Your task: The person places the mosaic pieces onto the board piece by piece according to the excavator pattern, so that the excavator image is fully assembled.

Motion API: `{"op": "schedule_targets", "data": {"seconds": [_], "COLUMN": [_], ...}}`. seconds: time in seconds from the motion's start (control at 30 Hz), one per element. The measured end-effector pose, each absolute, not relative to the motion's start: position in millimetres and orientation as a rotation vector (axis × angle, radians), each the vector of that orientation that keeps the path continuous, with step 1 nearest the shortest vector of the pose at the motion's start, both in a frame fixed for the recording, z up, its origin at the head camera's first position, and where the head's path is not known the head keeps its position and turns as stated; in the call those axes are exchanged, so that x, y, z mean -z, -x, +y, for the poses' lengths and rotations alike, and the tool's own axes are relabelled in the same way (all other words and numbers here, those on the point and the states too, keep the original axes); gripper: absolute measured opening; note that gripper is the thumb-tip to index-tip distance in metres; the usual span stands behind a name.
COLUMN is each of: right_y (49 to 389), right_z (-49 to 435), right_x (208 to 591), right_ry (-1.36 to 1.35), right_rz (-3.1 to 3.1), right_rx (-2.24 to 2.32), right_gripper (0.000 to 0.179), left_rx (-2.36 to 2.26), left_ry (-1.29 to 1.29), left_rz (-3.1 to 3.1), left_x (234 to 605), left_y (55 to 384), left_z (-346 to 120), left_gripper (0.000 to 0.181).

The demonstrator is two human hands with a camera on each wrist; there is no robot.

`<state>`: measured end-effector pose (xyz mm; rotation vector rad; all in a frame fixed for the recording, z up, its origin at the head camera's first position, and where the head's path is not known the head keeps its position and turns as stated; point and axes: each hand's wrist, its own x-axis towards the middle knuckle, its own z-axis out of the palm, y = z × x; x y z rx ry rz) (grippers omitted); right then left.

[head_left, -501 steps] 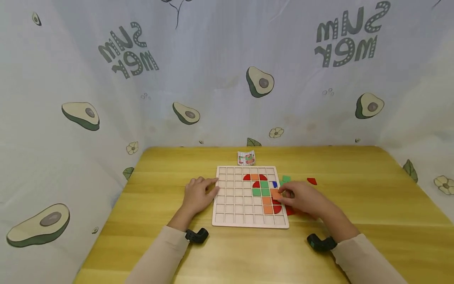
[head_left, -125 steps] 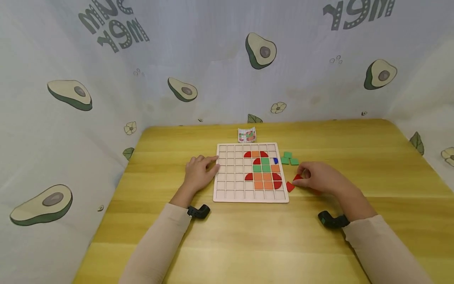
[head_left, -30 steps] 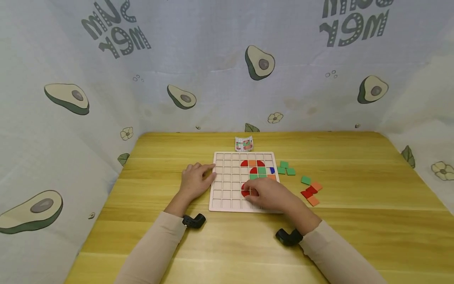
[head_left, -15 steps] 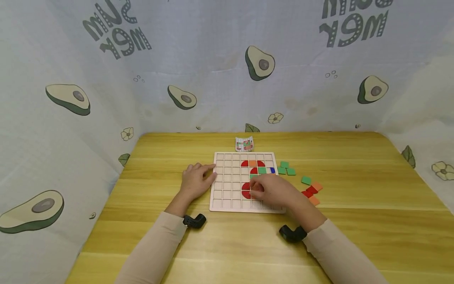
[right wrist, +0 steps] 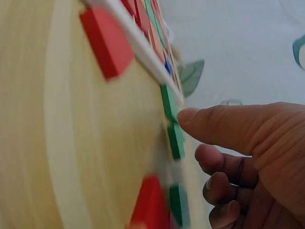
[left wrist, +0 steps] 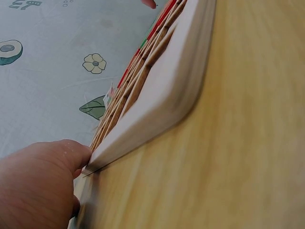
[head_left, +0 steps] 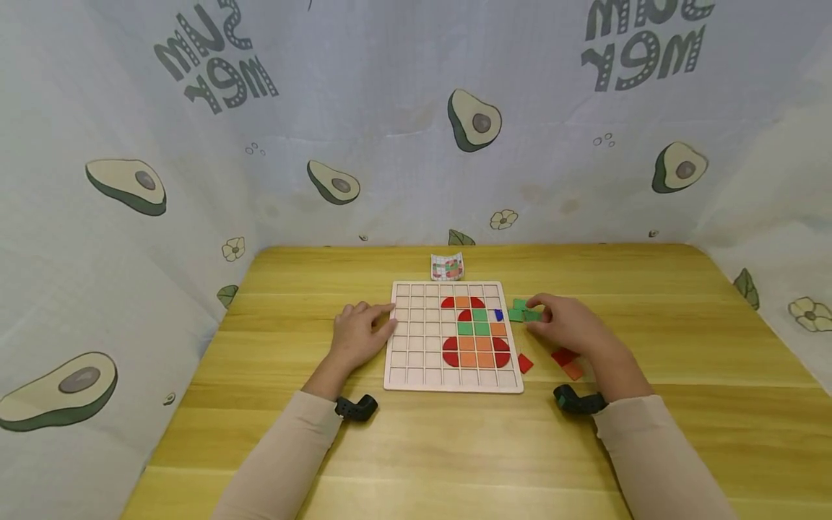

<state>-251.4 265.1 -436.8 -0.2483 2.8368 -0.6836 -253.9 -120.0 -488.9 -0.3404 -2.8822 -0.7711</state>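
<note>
A pale wooden grid board (head_left: pixel 416 372) lies on the table, with red, orange and green tiles and a blue piece (head_left: pixel 498 315) in its right half. My left hand (head_left: pixel 360 334) rests at the board's left edge, fingers relaxed; the left wrist view has the thumb (left wrist: pixel 71 155) against the rim. Right of the board, my right hand (head_left: pixel 565 325) pinches a green tile (head_left: pixel 531 316) between thumb and index finger. In the right wrist view the thumb tip (right wrist: pixel 190 117) overlaps the green tiles; the index finger is hidden there.
Two other green tiles (head_left: pixel 516 310) lie beside the pinched one. A red tile (head_left: pixel 525 363) sits close to the board's right edge. Further right are red (head_left: pixel 564 356) and orange (head_left: pixel 573 370) tiles, partly under the right hand. A printed pattern card (head_left: pixel 447 267) stands behind the board.
My right hand has moved from over the board's coloured tiles rightward to the green tiles, uncovering the red and orange shape. Since 4.2 s ago a lower-left red piece was added. The left hand stays.
</note>
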Motion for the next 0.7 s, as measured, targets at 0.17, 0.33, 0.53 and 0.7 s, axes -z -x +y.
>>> {"op": "schedule_targets", "data": {"seconds": [0.17,0.33,0.53,0.7], "right_y": [254.1,254.4,252.7,251.8], "right_z": [280.9,284.5,282.8,278.6], "right_x": [445.3,451.7,450.4,445.2], "right_ry": [0.215,0.223,0.219,0.227], "right_rz": [2.819,2.836,2.856,2.85], "right_rx": [0.675,0.675,0.67,0.686], "right_gripper": [0.045,0.038,0.035,0.035], "left_rx": [0.76,0.761,0.779,0.782], "left_ry": [0.334,0.327,0.328,0.328], "left_rz": [-2.886,-2.889,-2.897,-2.894], "left_x": [490.2,490.6,487.8,485.6], "left_y": [253.0,250.7,250.1,250.2], "left_z": [-121.1,-120.7,-119.1,-119.0], "left_gripper": [0.04,0.04,0.04,0.04]}}
